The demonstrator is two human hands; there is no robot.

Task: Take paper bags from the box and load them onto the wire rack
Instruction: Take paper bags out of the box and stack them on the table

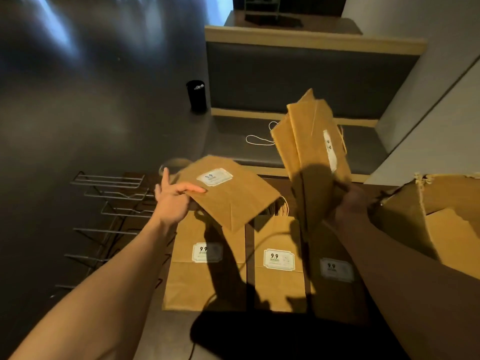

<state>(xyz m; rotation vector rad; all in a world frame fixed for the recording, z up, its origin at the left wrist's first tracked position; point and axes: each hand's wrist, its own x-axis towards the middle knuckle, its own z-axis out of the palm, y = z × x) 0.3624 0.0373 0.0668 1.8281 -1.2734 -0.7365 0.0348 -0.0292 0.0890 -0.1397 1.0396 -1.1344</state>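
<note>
Now | left hand [174,201] pinches one flat brown paper bag [228,196]; right hand [349,206] grips a loose brown bag bundle [311,141] | risk: bundle may fan out and slip before the grey wire rack [111,201]

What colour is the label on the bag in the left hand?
White with dark "9.9" print, on the brown paper bag in the left hand; head view.

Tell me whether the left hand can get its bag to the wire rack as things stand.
Probably yes: the left hand holds a flat brown paper bag beside the grey wire rack, with nothing visible between them.
</note>
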